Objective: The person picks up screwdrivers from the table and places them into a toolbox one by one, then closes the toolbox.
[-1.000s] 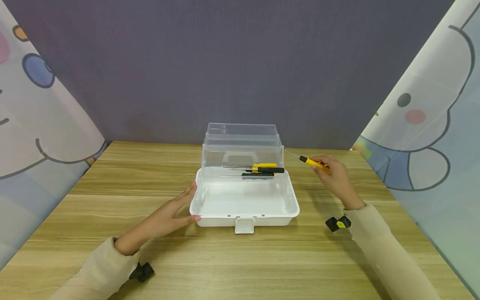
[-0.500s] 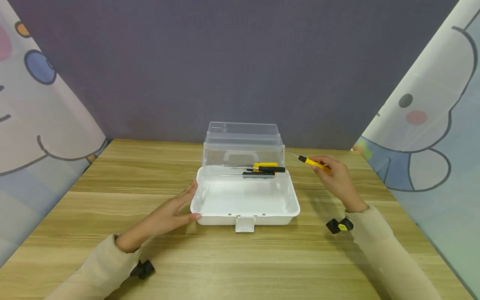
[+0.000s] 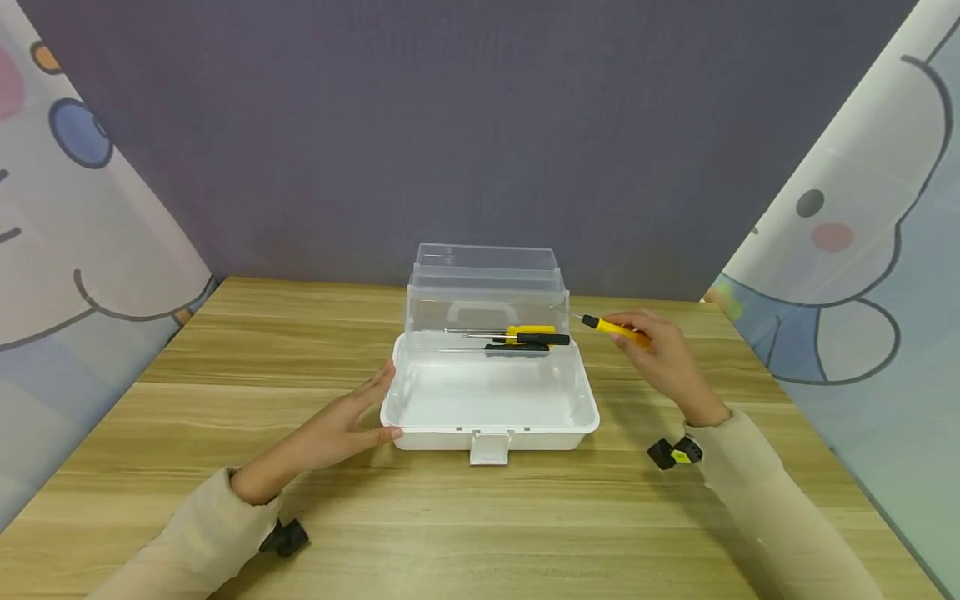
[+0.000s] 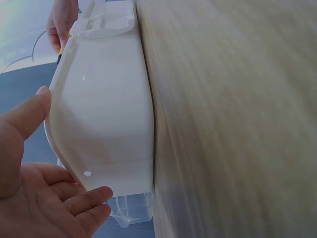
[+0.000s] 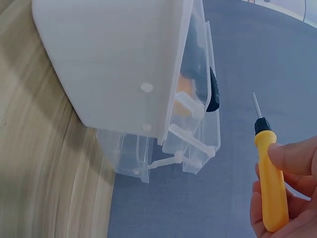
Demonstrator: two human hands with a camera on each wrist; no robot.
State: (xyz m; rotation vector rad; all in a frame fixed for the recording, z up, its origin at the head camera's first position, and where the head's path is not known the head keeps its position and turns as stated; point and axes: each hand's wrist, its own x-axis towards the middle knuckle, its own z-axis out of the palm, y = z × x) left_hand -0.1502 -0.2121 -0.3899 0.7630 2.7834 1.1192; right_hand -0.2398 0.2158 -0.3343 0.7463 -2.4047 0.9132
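Note:
My right hand (image 3: 663, 358) grips a yellow-handled screwdriver (image 3: 609, 327), raised off the table just right of the toolbox. Its thin metal shaft points left, and a black collar joins it to the handle (image 5: 273, 186). A white toolbox (image 3: 487, 400) stands with its clear lid (image 3: 480, 258) raised behind it. My left hand (image 3: 337, 433) touches its left side and front-left corner, thumb and fingers spread along the rim. Several screwdrivers with black handles (image 3: 543, 339) and yellow handles (image 3: 546, 330) lie in the clear upper tray at the back of the box.
The wooden table (image 3: 487, 533) runs back to a dark grey wall panel (image 3: 480, 125). A white latch (image 3: 489, 451) hangs down at the box's front. Hinged plastic arms (image 5: 190, 141) link the tray and lid. Cartoon-printed sheets (image 3: 840, 250) flank the table.
My right hand has moved slightly left with the screwdriver, its tip now in front of the clear lid's right edge. The left hand has stayed on the toolbox.

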